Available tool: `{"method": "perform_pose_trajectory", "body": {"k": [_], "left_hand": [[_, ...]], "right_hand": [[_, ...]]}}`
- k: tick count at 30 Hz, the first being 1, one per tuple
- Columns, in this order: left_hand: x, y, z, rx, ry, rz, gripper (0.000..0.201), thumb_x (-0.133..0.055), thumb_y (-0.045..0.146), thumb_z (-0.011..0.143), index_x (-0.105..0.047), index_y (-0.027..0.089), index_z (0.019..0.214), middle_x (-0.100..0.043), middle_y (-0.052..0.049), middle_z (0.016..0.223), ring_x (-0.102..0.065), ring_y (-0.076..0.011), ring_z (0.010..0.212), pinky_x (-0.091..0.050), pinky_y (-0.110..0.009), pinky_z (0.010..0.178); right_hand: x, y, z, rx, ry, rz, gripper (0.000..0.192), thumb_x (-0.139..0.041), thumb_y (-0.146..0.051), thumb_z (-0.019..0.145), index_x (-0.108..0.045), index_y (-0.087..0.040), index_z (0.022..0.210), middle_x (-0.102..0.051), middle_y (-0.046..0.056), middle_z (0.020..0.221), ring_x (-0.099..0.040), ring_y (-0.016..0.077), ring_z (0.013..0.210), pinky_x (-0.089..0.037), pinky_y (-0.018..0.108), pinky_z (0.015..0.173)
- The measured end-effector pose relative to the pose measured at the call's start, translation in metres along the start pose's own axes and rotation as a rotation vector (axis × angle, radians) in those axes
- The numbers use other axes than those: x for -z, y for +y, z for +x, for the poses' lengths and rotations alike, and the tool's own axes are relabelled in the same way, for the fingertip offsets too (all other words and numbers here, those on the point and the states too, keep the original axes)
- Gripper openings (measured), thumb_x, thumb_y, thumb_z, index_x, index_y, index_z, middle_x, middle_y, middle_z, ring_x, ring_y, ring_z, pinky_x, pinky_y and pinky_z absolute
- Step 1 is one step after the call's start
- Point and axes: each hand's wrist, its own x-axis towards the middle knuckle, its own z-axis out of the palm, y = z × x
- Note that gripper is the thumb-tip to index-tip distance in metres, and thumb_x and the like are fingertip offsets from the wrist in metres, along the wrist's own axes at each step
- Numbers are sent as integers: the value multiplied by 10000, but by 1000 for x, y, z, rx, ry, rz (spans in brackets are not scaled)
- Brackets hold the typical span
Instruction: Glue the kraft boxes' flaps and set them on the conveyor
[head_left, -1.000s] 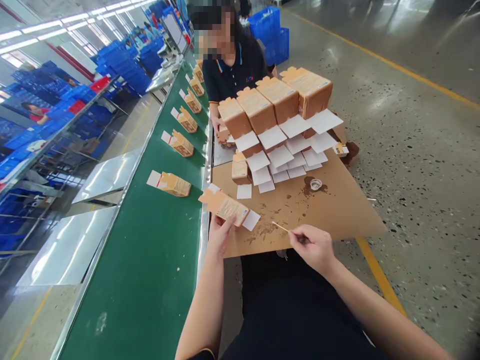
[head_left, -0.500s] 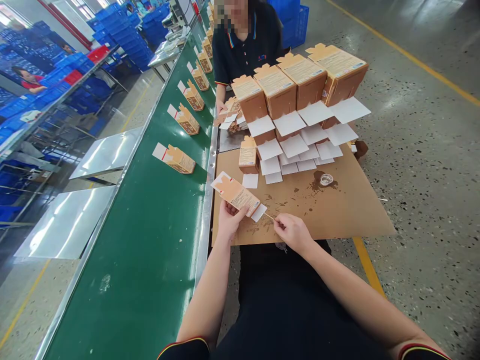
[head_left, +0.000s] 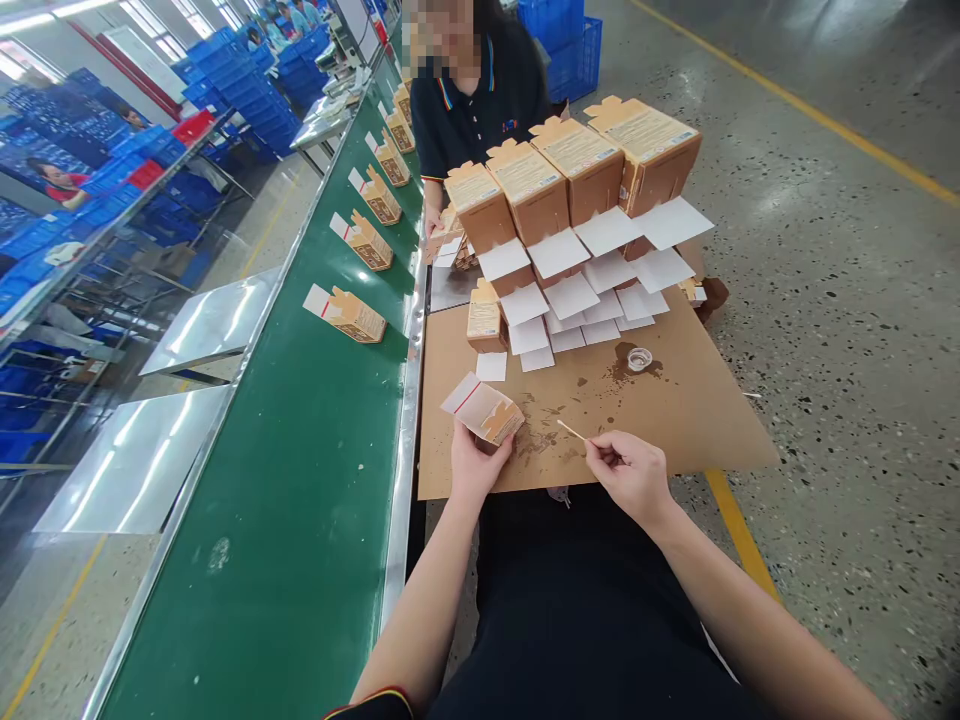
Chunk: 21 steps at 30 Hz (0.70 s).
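Note:
My left hand [head_left: 480, 465] is closed around a small orange-brown carton [head_left: 491, 412], held above the near left of the cardboard sheet [head_left: 697, 420]. The carton's white flap with a red strip points up and left. Between the fingertips of my right hand [head_left: 628, 468] is a cotton swab [head_left: 571, 430], its tip pointing left toward the carton but apart from it. Farther back on the sheet sits a small clear cup [head_left: 639, 359] amid dark wet spots. One single carton [head_left: 486, 318] stands beside the stack, its white flap lying toward me.
Stacked cartons [head_left: 555, 190] with white flaps hanging out rise at the back of the sheet. Left of it runs a green conveyor belt [head_left: 300, 480] carrying a row of cartons [head_left: 358, 314]. A co-worker [head_left: 480, 100] is behind the stack, one hand near flattened cartons.
My left hand has turned the carton, so its red-striped flap and top now face me. My right hand has drawn the cotton swab back to the right, away from the carton.

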Motion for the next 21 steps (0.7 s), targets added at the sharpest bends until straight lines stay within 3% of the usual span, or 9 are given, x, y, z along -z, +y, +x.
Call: {"method": "perform_pose_trajectory", "body": {"k": [2, 4, 8, 10, 12, 14, 21], "left_hand": [[10, -3, 4, 34, 26, -18, 760, -1059, 368, 674, -670, 246, 1315, -772, -171, 1344, -756, -410, 1318, -594, -589, 1177], [38, -8, 10, 41, 141, -47, 757, -1075, 412, 652, -671, 234, 1267, -782, -182, 1331, -771, -416, 1296, -593, -629, 1182], [133, -20, 29, -4, 481, -38, 894, -1086, 430, 621, -591, 247, 1343, -701, -197, 1511, -695, -411, 1441, -514, -671, 1265], [177, -28, 36, 14, 570, -10, 905, -1082, 403, 608, -576, 234, 1340, -690, -205, 1516, -693, -401, 1446, -515, -651, 1270], [203, -39, 40, 73, 608, 38, 868, -1077, 356, 594, -584, 213, 1294, -723, -206, 1441, -730, -393, 1390, -546, -626, 1245], [212, -50, 41, 136, 634, 97, 848, -1067, 303, 597, -577, 211, 1283, -745, -190, 1387, -758, -373, 1341, -569, -602, 1222], [202, -73, 50, 157, 624, 190, 867, -1012, 243, 680, -543, 227, 1410, -744, -144, 1398, -755, -321, 1347, -567, -523, 1228]], "right_hand": [[3, 0, -1, -30, 4, -4, 296, -688, -325, 1000, -690, -243, 716, -670, -9, 611, -595, 134, 521, -549, 244, 556], [8, 2, -2, -58, 33, -21, 312, -694, -364, 1003, -705, -240, 717, -682, -4, 614, -600, 134, 515, -553, 245, 550], [23, 4, 1, -56, 105, -47, 306, -723, -366, 1001, -727, -234, 724, -669, -18, 598, -606, 120, 497, -546, 229, 546], [29, 6, 4, -54, 118, -50, 312, -748, -391, 999, -735, -236, 730, -666, -23, 591, -606, 121, 485, -549, 233, 538], [32, 8, 8, -57, 120, -51, 324, -765, -434, 998, -746, -237, 742, -665, -21, 585, -610, 130, 473, -552, 249, 521], [33, 10, 12, -50, 120, -44, 318, -772, -454, 995, -762, -236, 763, -663, -14, 578, -618, 145, 467, -546, 273, 493], [33, 15, 15, -39, 94, -17, 271, -784, -450, 1002, -772, -274, 796, -712, 21, 639, -626, 182, 497, -572, 354, 504]]}}
